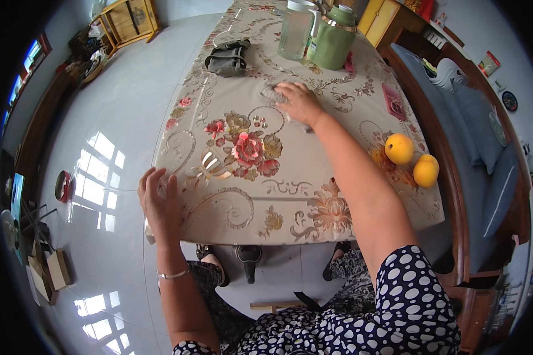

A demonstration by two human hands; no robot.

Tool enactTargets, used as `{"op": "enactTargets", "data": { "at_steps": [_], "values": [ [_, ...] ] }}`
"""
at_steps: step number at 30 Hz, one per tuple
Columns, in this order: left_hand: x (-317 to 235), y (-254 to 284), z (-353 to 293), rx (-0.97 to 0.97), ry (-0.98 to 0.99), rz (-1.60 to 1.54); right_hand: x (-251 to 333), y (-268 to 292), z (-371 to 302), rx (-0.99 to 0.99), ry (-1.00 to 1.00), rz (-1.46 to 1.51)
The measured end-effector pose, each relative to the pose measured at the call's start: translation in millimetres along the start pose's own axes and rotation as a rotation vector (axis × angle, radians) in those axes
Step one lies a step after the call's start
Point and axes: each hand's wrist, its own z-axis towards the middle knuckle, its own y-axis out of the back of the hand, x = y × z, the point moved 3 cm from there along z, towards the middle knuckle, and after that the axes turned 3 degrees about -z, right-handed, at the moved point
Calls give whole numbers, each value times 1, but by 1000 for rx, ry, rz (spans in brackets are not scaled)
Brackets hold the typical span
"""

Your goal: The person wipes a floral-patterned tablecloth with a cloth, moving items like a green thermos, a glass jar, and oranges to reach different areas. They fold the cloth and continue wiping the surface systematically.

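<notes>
My right hand reaches out over the table and presses on a crumpled greyish cloth. The fingers curl over it, and a bit of the cloth shows below the palm too. At the table's left edge is my left hand, empty, its fingers apart and slightly bent above the flowered tablecloth. Beyond the right hand stand a clear pitcher and a green thermos jug.
A dark grey pouch lies at the far left of the table. Two orange-yellow fruits and a pink phone-like object are near the right edge. A blue-cushioned wooden bench runs along the right side. Black shoes show below the table.
</notes>
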Motion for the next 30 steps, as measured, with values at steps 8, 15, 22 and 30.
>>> {"op": "enactTargets", "data": {
  "at_steps": [8,15,22,30],
  "values": [
    [3,4,-3,-63,-28,-27,109,28,-86,-117,293,57],
    [12,4,-4,-101,-60,-3,203,70,-173,-106,469,100],
    [11,4,-5,-129,-107,49,198,108,-246,-72,300,124],
    [23,4,-3,-108,-57,71,54,149,-359,-149,-194,-122]
  ]
}}
